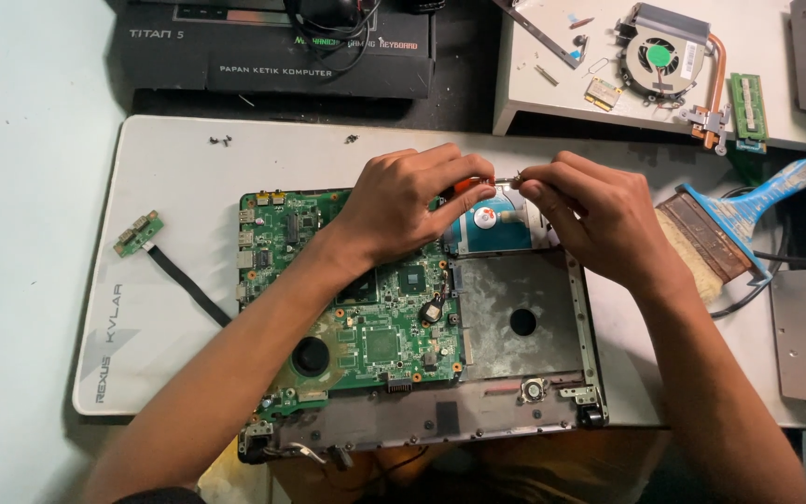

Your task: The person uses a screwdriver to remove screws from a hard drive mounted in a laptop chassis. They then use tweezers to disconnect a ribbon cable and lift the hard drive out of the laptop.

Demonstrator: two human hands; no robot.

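Observation:
An opened laptop base (524,364) lies on a white mat (188,159), with its green motherboard (366,327) exposed on the left half. My left hand (403,205) is closed around a screwdriver with an orange handle (464,185), over the board's top edge. My right hand (590,215) pinches the screwdriver's thin metal tip (507,177) between thumb and fingers. Under both hands sits a silver drive with a blue and white label (496,224), in the bay at the base's top.
A small green board with a black ribbon cable (156,247) lies left of the laptop. Tiny screws (221,141) rest near the mat's top edge. A worn paintbrush with a blue handle (739,224) lies at right. A cooling fan with copper pipe (669,61) and a memory stick (748,107) sit on a back stand.

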